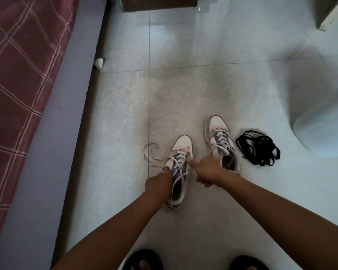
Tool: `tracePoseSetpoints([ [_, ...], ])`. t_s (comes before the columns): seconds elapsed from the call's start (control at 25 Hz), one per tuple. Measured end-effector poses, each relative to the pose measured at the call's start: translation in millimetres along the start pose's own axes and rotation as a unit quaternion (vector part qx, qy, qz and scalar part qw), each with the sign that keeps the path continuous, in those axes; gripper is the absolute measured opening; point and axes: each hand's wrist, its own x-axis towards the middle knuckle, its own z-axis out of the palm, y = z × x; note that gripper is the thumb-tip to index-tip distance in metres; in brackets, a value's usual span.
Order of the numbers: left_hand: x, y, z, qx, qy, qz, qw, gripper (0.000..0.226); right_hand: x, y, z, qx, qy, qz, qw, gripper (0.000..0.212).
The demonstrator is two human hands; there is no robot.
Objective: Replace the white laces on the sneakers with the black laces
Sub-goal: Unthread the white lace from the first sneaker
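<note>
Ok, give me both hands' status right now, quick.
Left hand: curled on the white lace at the near sneaker.
Right hand: fingers curled, forefinger out at the same lace; whether it grips cannot be told.

Near sneaker: white canvas sneaker with purple tongue [180, 152], centre, white laces [154, 155] trailing toward 9 o'clock.
Left hand [160, 182]: grips lace.
Right hand [205, 170]: forefinger on eyelets.
Black laces [259, 148]: tangled pile, 3 o'clock.

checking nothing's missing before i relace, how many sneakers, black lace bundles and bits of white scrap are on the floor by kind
White and purple canvas sneakers: 2
Tangled black shoelace bundle: 1
Crumpled white scrap by the bed: 1
Total: 4
</note>
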Motion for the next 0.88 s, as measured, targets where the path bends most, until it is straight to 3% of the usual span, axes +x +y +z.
tracePoseSetpoints([
  [0.12,0,-1,1,-0.008,0.001,-0.002,1.0,0.043,-4,9,17,0.103,-0.083,0.108,0.985,0.05],
  [0.2,0,-1,1,-0.01,0.003,-0.001,1.0,0.044,-4,9,16,0.111,-0.119,0.164,0.973,0.053],
  [0.32,1,0,0,0.004,0.004,-0.001,1.0,0.044,-4,6,17,0.129,-0.182,0.161,0.961,0.05],
  [0.4,1,0,0,0.011,0.007,-0.002,1.0,0.044,-3,5,20,0.122,-0.154,0.096,0.976,0.041],
  [0.48,0,-1,1,0.0,0.004,-0.001,1.0,0.046,2,3,12,0.049,-0.038,0.002,0.998,0.038],
  [0.56,-2,-2,1,-0.016,0.0,-0.002,1.0,0.049,11,0,-7,0.067,0.058,-0.021,0.996,0.039],
  [0.64,-2,-1,0,-0.017,-0.005,-0.004,1.0,0.049,14,-1,-16,0.13,0.021,0.043,0.99,0.038],
  [0.76,2,1,0,-0.005,-0.006,-0.004,1.0,0.047,3,5,10,0.121,-0.117,0.109,0.98,0.035],
  [0.8,2,1,-1,-0.004,-0.005,-0.005,1.0,0.046,-1,5,20,0.129,-0.132,0.104,0.977,0.033],
  [0.88,1,1,-2,-0.011,0.001,-0.007,1.0,0.044,3,1,27,0.11,-0.084,0.056,0.989,0.031],
])
